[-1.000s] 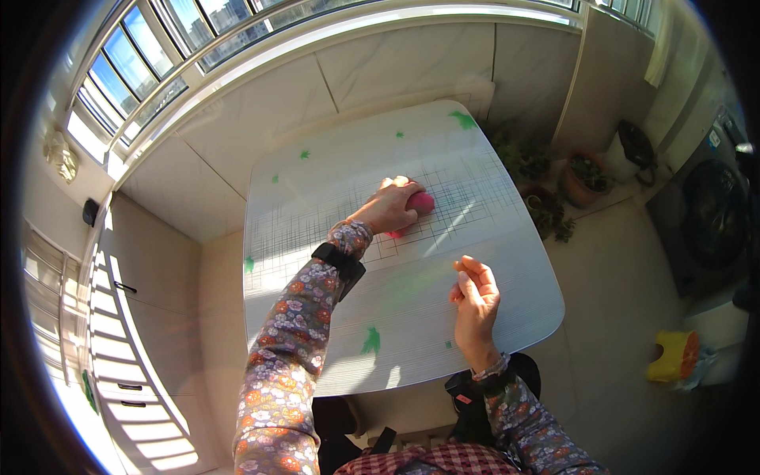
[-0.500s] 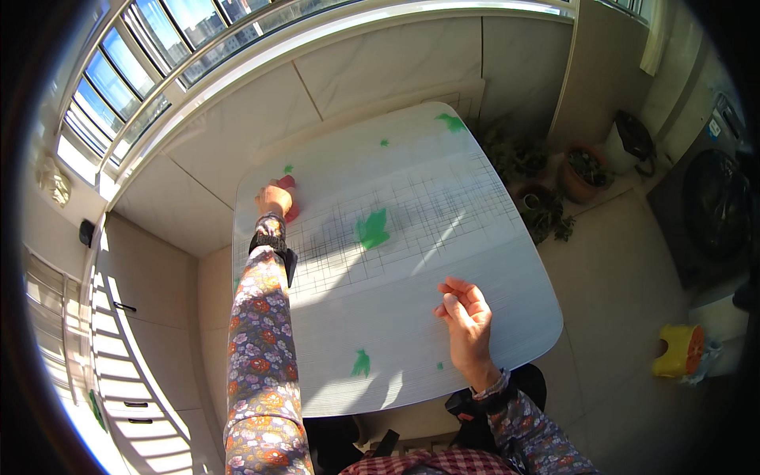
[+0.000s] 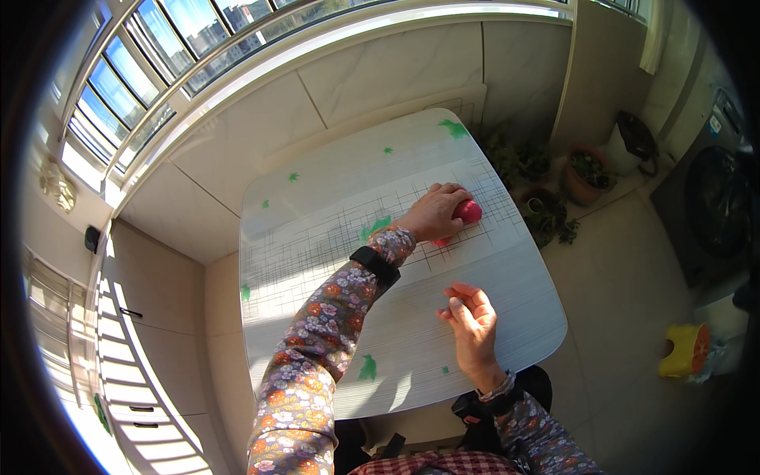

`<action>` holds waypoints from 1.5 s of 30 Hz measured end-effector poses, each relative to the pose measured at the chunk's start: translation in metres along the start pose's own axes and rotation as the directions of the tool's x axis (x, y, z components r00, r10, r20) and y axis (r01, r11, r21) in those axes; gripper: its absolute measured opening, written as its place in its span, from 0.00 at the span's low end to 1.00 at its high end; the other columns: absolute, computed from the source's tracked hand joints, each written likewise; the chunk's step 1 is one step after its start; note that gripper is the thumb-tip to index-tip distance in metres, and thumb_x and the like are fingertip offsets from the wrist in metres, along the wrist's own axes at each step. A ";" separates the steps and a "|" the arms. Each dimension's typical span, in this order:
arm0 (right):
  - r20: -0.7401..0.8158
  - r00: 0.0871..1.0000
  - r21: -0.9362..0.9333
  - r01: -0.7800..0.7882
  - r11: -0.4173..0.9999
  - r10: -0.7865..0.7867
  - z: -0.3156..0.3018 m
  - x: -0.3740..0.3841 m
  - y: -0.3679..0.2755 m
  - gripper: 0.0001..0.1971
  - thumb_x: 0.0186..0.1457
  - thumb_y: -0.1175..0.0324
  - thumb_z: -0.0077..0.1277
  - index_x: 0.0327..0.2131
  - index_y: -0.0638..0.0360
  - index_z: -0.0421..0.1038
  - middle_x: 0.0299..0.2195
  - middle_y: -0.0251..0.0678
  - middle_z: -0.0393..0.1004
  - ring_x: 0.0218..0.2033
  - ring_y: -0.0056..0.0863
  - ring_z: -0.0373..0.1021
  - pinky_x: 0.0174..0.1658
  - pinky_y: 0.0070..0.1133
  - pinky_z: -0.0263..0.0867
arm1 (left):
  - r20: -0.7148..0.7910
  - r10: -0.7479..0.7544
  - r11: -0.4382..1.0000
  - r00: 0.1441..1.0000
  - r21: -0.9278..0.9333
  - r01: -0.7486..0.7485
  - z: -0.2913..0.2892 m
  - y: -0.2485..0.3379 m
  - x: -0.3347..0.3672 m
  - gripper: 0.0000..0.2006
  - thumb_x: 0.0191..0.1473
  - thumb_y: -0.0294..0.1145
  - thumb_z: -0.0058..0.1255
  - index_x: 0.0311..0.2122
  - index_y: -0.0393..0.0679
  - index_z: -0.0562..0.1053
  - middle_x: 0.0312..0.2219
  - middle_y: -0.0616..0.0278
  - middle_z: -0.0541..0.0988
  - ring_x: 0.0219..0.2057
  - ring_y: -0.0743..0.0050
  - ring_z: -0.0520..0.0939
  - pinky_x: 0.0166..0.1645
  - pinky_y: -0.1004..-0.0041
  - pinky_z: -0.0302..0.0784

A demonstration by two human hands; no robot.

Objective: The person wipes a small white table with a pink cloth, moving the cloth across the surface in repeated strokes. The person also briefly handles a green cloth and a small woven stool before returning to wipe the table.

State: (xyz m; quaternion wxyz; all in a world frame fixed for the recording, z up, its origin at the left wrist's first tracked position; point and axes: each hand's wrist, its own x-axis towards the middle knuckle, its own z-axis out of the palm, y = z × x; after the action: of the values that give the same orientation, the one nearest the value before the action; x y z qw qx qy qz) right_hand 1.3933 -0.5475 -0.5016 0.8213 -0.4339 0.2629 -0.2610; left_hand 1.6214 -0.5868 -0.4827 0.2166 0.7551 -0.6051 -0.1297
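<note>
My left hand (image 3: 434, 214) is closed over a pinkish-red cloth (image 3: 469, 211), pressing it to the table top on the far right side. Parts of the cloth stick out beyond the fingers and below the palm; the rest lies hidden under the hand. The table (image 3: 412, 317) is pale grey with rounded corners, a band of dark crossing lines and green leaf prints. Nearer to me, my right hand (image 3: 473, 324) is over the near right part of the table, palm turned inward. Its fingers are loosely bent and apart, with nothing visible in them.
Potted plants (image 3: 587, 170) stand on the floor beyond the table's right edge. A dark front-loading machine (image 3: 701, 214) is farther right, with a yellow stool-like object (image 3: 682, 351) on the floor. A tiled wall (image 3: 380, 79) under windows runs behind the table.
My left hand has swept the cloth from the table's far left side across to the right. My right hand has hardly moved.
</note>
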 end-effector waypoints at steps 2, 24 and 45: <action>0.004 1.000 0.010 0.004 1.000 -0.004 -0.001 0.000 0.000 0.14 0.58 0.75 0.46 0.48 0.69 0.65 0.41 0.39 0.71 0.32 0.18 0.68 0.44 0.21 0.70 | -0.037 -0.171 0.984 0.985 0.046 0.173 -0.017 -0.033 -0.014 0.24 0.47 0.34 0.54 0.52 0.44 0.71 0.53 0.53 0.70 0.56 0.50 0.67 0.59 0.60 0.66; 0.014 1.000 0.019 0.002 1.000 -0.002 -0.003 0.000 0.000 0.13 0.58 0.76 0.46 0.47 0.69 0.66 0.41 0.39 0.72 0.33 0.20 0.71 0.41 0.19 0.70 | -0.315 -0.448 0.886 0.837 -0.032 0.462 -0.032 -0.116 -0.002 0.26 0.42 0.39 0.56 0.51 0.48 0.73 0.52 0.48 0.72 0.55 0.44 0.67 0.59 0.59 0.66; -0.016 0.999 0.094 -0.047 0.994 0.049 -0.005 -0.007 0.000 0.10 0.58 0.76 0.44 0.43 0.63 0.69 0.37 0.35 0.73 0.27 0.18 0.66 0.33 0.19 0.68 | -0.235 -0.549 0.814 0.802 0.067 0.577 -0.064 -0.092 -0.196 0.29 0.43 0.32 0.55 0.55 0.41 0.68 0.50 0.45 0.69 0.53 0.43 0.67 0.59 0.59 0.65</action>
State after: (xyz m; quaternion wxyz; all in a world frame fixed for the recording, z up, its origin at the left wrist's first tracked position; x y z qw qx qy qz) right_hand 1.3852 -0.5458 -0.5029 0.8443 -0.3862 0.2683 -0.2571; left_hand 1.6835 -0.3699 -0.4844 0.1778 0.9227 -0.3350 -0.0685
